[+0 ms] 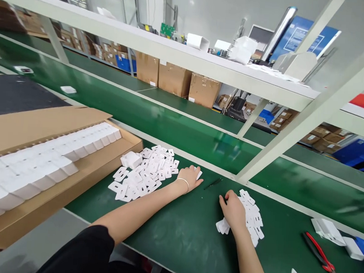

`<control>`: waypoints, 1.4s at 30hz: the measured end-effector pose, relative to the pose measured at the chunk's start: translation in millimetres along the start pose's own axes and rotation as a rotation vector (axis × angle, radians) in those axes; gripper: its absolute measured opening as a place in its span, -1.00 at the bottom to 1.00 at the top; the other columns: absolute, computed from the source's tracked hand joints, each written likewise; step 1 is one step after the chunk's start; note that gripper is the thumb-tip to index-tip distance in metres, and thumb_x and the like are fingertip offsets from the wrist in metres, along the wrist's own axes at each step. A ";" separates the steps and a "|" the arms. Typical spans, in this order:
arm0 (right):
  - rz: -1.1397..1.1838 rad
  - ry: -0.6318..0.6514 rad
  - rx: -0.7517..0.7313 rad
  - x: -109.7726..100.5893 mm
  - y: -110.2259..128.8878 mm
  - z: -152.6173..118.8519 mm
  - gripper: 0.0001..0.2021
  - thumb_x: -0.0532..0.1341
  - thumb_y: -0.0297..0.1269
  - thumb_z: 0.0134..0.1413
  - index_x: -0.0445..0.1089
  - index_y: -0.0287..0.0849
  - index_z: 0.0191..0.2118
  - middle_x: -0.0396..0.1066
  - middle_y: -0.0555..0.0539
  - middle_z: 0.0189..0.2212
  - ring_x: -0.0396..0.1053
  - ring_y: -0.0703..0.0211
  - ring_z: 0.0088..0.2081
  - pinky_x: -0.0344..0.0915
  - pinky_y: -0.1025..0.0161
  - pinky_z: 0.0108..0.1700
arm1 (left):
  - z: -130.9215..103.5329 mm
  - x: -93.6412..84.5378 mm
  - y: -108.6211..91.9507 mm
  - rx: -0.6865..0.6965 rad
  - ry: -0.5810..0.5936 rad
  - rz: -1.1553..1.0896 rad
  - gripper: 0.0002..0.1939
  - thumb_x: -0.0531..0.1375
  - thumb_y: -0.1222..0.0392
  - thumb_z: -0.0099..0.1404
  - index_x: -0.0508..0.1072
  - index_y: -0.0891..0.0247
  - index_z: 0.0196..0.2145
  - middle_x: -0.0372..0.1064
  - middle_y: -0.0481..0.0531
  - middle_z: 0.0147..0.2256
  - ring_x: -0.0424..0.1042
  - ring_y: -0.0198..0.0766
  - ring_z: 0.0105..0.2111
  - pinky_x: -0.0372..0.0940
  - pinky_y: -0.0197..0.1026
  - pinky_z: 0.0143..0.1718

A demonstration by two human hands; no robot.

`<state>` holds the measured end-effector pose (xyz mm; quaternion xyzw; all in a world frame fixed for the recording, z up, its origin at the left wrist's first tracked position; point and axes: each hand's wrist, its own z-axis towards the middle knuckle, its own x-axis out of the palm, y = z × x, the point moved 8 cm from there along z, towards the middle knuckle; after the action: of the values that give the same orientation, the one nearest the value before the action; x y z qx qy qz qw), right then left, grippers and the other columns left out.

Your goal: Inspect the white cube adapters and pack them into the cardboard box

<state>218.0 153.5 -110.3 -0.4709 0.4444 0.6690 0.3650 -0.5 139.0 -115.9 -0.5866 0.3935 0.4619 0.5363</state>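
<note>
My left hand (190,178) rests at the right edge of a large pile of flat white plates (150,171), its fingers bent around one white plate (199,174). Each plate has a slot in it. My right hand (231,207) is over the left side of a smaller pile of the same plates (252,216), thumb and index finger curled; whether they hold a plate is hidden. A thin dark tool (213,183) lies on the green mat between my hands.
An open cardboard box (114,161) with rows of white parts stands at the left. Red-handled pliers (320,251) and white housings (328,231) lie at the right. A shelf frame (290,153) slants up behind the piles, and a green conveyor (185,130) runs beyond.
</note>
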 end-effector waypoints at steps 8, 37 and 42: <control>0.072 -0.077 -0.065 0.5 22.7 -6.6 -0.84 0.08 -0.14 0.36 0.27 -0.11 -0.15 0.39 -0.09 -0.23 0.38 0.10 -0.33 0.10 0.25 -0.42 | -29.1 -6.6 17.3 0.056 -0.138 -0.217 -0.14 0.20 0.20 0.34 -0.11 0.19 0.46 0.45 0.24 0.05 0.58 0.04 -0.10 0.45 -0.06 -0.12; 0.332 -0.134 -0.092 -5.5 22.0 -4.3 -0.70 0.02 -0.15 0.40 0.43 -0.15 -0.04 0.48 -0.16 -0.19 0.42 0.05 -0.31 0.37 0.12 -0.24 | -65.8 -22.3 9.9 0.382 -0.441 -0.948 -0.43 0.22 0.38 0.14 0.20 0.14 0.09 0.38 0.10 -0.06 0.50 -0.12 -0.14 0.44 -0.06 -0.11; 0.786 -0.197 -0.047 -15.4 38.7 -18.9 -0.74 0.20 -0.04 0.34 0.46 -0.12 -0.12 0.46 -0.07 -0.32 0.41 0.13 -0.37 0.39 0.19 -0.30 | -67.4 -8.5 -13.4 0.505 -0.264 -0.817 -0.35 0.21 0.40 0.10 0.21 0.17 0.15 0.31 0.15 -0.04 0.39 -0.01 -0.02 0.40 0.05 0.03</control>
<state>193.1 121.5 -88.9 -0.2068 0.5381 0.8095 0.1115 18.1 73.4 -104.3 -0.4810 0.1599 0.1747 0.8441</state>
